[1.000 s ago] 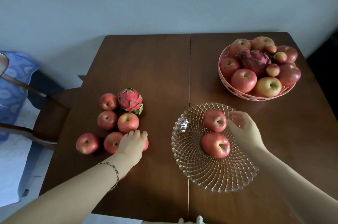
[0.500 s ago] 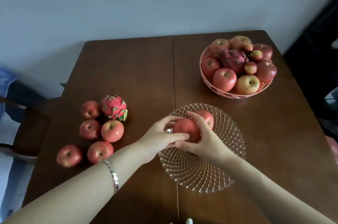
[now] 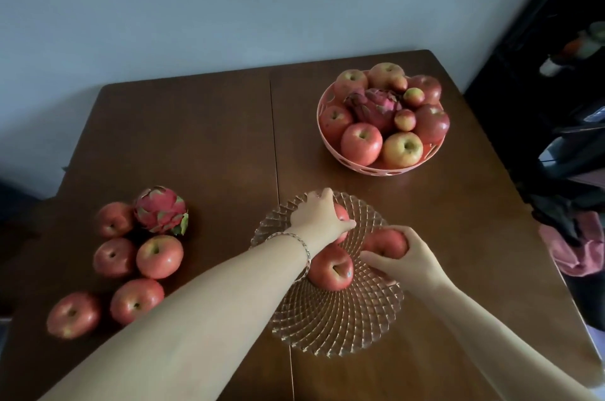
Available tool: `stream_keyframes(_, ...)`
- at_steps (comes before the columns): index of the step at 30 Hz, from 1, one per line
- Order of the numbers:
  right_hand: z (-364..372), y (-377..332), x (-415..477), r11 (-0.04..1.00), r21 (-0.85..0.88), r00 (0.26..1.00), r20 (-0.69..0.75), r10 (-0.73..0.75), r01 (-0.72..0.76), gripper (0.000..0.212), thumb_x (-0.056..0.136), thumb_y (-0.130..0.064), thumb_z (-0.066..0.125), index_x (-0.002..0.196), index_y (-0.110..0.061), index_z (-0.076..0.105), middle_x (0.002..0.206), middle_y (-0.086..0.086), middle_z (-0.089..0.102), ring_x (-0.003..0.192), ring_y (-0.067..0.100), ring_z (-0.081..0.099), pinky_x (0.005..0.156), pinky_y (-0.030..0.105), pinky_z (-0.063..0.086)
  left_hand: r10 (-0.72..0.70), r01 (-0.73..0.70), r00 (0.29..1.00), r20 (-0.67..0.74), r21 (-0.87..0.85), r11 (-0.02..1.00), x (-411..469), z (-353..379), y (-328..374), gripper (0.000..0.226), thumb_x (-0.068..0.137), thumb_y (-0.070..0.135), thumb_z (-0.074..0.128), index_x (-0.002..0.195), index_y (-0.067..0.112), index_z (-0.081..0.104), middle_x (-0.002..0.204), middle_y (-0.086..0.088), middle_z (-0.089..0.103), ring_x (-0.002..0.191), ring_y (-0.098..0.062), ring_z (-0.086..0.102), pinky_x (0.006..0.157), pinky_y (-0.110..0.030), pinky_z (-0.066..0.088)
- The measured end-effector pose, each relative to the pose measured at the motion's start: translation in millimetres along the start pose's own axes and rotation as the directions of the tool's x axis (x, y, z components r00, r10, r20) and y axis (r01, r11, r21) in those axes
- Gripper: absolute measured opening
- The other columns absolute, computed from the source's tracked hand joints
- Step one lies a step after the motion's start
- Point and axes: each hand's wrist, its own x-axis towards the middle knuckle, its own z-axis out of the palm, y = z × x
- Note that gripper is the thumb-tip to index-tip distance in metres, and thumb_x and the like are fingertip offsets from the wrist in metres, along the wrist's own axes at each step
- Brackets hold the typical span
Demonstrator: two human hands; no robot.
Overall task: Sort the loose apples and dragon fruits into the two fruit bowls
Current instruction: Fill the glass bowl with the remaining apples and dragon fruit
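Both hands over the glass bowl (image 3: 330, 328): left hand (image 3: 319, 217) cupped on the far apple (image 3: 341, 214), right hand (image 3: 404, 261) wrapped round another apple (image 3: 384, 242) at the right side. Third apple (image 3: 330, 266) sits mid-bowl. Five loose apples (image 3: 159, 256) plus a dragon fruit (image 3: 160, 210) left on the desk (image 3: 196, 145); orange bowl (image 3: 376, 168) full. Apples look smooth, firm, waxy, probably roll easily; palm them round the middle. Dragon fruit scaly, likely softer; cradle it. Ribbed glass is brittle, so set fruit down gently.
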Motion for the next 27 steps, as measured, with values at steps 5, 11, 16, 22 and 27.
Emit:
stream_keyframes(5, 1, 6, 3, 1.000, -0.008, 0.999, 0.031, 0.021, -0.021, 0.061, 0.060, -0.024, 0.087, 0.110, -0.023, 0.052, 0.095, 0.000, 0.059, 0.067, 0.015, 0.064, 0.052, 0.027, 0.058, -0.102, 0.119, 0.991, 0.084, -0.237, 0.964, 7, -2, 2, 0.062, 0.069, 0.028, 0.076, 0.123, 0.022, 0.047, 0.128, -0.008, 0.045, 0.108, -0.028, 0.055, 0.079, -0.032, 0.048)
stream_keyframes(11, 2, 4, 18, 0.998, 0.038, 0.999, 0.019, 0.043, -0.044, 0.062, 0.059, -0.023, 0.087, 0.111, -0.022, 0.052, 0.096, 0.003, 0.060, 0.067, 0.015, 0.064, 0.046, 0.020, 0.054, 0.013, 0.558, 0.830, 0.558, -0.829, -0.036, -16, -48, -24, 0.029, 0.080, 0.005, 0.067, 0.105, 0.014, 0.054, 0.123, -0.019, 0.047, 0.109, -0.040, 0.055, 0.081, -0.056, 0.053)
stream_keyframes(16, 12, -8, 25, 0.999, 0.043, 0.999, 0.053, 0.009, -0.012, 0.059, 0.062, -0.023, 0.086, 0.109, -0.025, 0.051, 0.093, -0.002, 0.057, 0.059, 0.015, 0.062, 0.045, 0.019, 0.053, -0.024, 0.532, 0.842, 0.539, -0.836, -0.132, -26, -52, -45, 0.020, 0.084, 0.011, 0.065, 0.099, 0.013, 0.052, 0.110, -0.021, 0.053, 0.101, -0.038, 0.058, 0.081, -0.049, 0.053)
stream_keyframes(22, 17, -8, 25, 0.999, 0.044, 0.999, 0.041, 0.004, -0.006, 0.060, 0.062, -0.023, 0.086, 0.110, -0.027, 0.050, 0.095, -0.004, 0.056, 0.067, 0.018, 0.065, 0.054, 0.028, 0.059, -0.312, 0.408, 0.891, 0.330, -0.884, 0.229, -17, -27, -49, 0.045, 0.079, 0.014, 0.073, 0.113, 0.015, 0.044, 0.117, -0.011, 0.045, 0.099, -0.027, 0.052, 0.089, -0.041, 0.051)
stream_keyframes(27, 17, -2, 28, 0.997, 0.066, 0.999, -0.020, 0.027, -0.026, 0.062, 0.061, -0.025, 0.086, 0.111, -0.025, 0.050, 0.095, -0.003, 0.055, 0.078, 0.017, 0.063, 0.059, 0.030, 0.060, -0.251, 0.248, 0.961, 0.118, -0.769, 0.589, -12, -9, -35, 0.060, 0.083, 0.030, 0.068, 0.136, 0.022, 0.041, 0.130, -0.005, 0.049, 0.117, -0.023, 0.047, 0.089, -0.026, 0.031)
